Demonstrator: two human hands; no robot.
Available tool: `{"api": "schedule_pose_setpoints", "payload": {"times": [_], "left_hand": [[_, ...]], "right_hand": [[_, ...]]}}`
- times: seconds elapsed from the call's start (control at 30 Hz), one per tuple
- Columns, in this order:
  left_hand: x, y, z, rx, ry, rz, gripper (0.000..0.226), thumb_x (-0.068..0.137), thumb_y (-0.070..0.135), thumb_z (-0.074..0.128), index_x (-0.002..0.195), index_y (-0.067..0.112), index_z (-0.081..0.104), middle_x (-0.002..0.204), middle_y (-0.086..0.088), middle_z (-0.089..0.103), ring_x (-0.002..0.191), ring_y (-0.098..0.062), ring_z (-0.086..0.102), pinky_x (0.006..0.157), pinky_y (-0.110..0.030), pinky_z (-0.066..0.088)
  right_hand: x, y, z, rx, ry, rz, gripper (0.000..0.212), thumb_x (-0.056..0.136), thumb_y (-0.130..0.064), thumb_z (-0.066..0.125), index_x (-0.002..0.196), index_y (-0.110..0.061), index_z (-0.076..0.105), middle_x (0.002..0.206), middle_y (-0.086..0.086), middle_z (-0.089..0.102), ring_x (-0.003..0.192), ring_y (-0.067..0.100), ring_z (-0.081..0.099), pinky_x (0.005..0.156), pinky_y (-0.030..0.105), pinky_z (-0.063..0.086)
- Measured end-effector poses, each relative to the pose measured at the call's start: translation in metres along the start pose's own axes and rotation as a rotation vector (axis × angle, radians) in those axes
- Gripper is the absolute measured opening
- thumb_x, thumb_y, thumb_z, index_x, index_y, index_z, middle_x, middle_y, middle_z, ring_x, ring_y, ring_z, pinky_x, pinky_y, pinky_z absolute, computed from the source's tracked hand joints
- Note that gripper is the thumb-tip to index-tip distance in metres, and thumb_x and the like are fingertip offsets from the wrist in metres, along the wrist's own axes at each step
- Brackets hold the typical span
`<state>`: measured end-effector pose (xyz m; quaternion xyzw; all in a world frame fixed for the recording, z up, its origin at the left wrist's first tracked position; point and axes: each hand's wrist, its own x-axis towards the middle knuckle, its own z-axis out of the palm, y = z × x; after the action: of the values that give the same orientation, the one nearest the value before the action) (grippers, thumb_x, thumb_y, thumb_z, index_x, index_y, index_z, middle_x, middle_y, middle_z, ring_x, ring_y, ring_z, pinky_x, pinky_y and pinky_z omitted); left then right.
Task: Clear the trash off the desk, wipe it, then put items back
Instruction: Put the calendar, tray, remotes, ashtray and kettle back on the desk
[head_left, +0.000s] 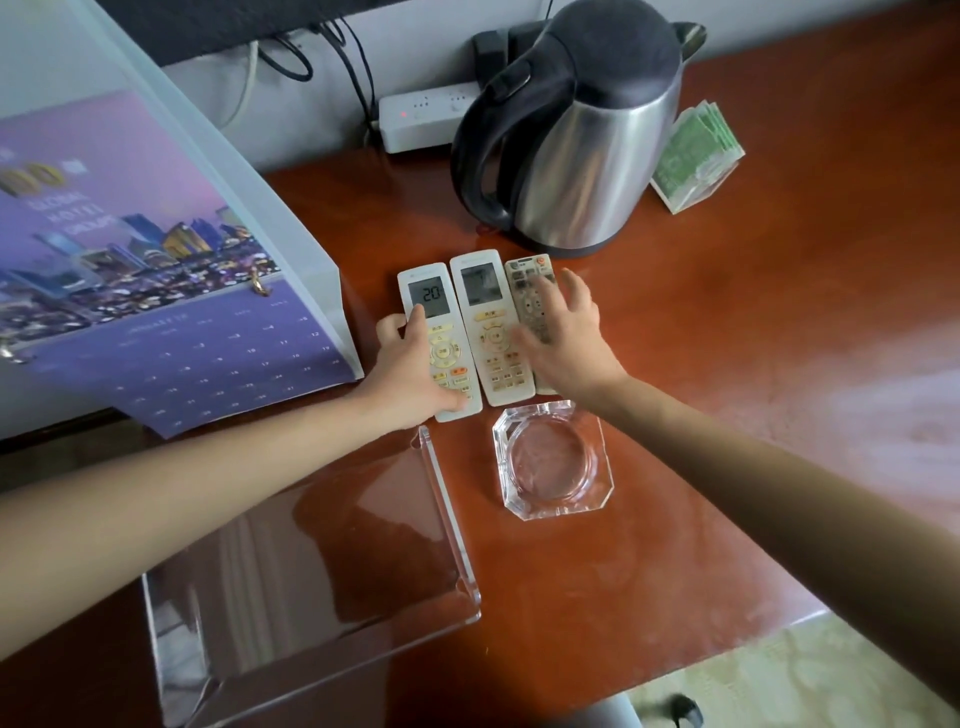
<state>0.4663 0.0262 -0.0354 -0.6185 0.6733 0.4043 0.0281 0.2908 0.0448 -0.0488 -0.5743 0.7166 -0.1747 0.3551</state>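
Note:
Three remote controls lie side by side on the red-brown desk (727, 322). The left remote (427, 291) shows "20" on its screen, the middle remote (485, 306) is white, and the right remote (525, 275) is grey and smaller. My left hand (415, 369) grips the left remote, with fingers over its left edge and thumb along its lower buttons. With spread, straight fingers, my right hand (563, 332) lies over the right remote and the middle remote's edge. A clear glass ashtray (553, 460) sits just below the remotes.
A steel kettle (582, 140) stands behind the remotes, with a white power strip (415, 117) and cables at the wall. A green packet stack (693, 156) sits at the kettle's right. A calendar (156, 270) leans at left. A clear acrylic tray (311, 571) fills the front left.

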Motion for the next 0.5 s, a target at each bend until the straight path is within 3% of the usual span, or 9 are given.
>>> {"api": "schedule_pose_setpoints", "payload": {"times": [0.17,0.37,0.5], "left_hand": [[-0.004,-0.003,0.002,0.024,-0.026,0.021,0.101,0.080,0.013,0.072,0.148,0.013,-0.002,0.146,-0.006,0.010,0.134,-0.016,0.026,0.098,-0.020,0.034],[-0.005,-0.003,0.001,0.035,-0.023,0.043,0.096,0.081,0.013,0.071,0.147,0.012,0.003,0.144,-0.007,0.012,0.134,-0.016,0.026,0.095,-0.016,0.031],[-0.009,-0.007,0.000,0.084,0.022,0.082,0.086,0.080,0.014,0.071,0.145,0.013,0.014,0.143,-0.006,0.015,0.134,-0.018,0.024,0.102,-0.022,0.030]], "right_hand": [[-0.023,0.030,-0.010,-0.040,-0.006,-0.015,0.055,0.095,-0.023,0.046,0.146,-0.018,0.025,0.141,0.008,0.036,0.125,0.029,0.031,0.105,0.036,0.027],[-0.015,0.030,-0.005,-0.015,-0.056,-0.037,0.061,0.095,-0.014,0.044,0.148,-0.013,0.015,0.146,0.011,0.028,0.131,0.031,0.029,0.109,0.038,0.029],[-0.039,0.035,-0.008,0.088,0.027,0.023,0.062,0.090,-0.022,0.055,0.143,-0.013,0.025,0.137,0.008,0.032,0.129,0.021,0.032,0.109,0.033,0.030]]}}
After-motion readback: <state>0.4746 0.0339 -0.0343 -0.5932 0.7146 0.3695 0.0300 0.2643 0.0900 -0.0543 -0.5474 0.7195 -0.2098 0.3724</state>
